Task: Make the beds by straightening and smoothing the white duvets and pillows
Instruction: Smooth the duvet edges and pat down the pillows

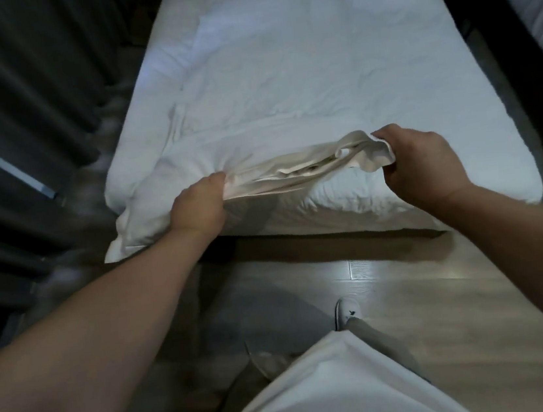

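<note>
A white duvet (pixel 298 75) covers the single bed in front of me, wrinkled across its middle and bunched at the foot end. My left hand (pixel 197 208) grips the duvet's folded near edge at the left. My right hand (pixel 425 163) pinches the same edge further right and holds it a little above the mattress. Between the two hands the edge shows as a stretched band of layered cream fabric (pixel 293 172). I see no pillow on this bed from here.
Dark curtains (pixel 11 101) hang close along the bed's left side. A second bed (pixel 539 1) with white linen stands at the right, across a narrow dark gap. Light wood floor (pixel 446 304) and my white shoe (pixel 346 311) lie below the foot end.
</note>
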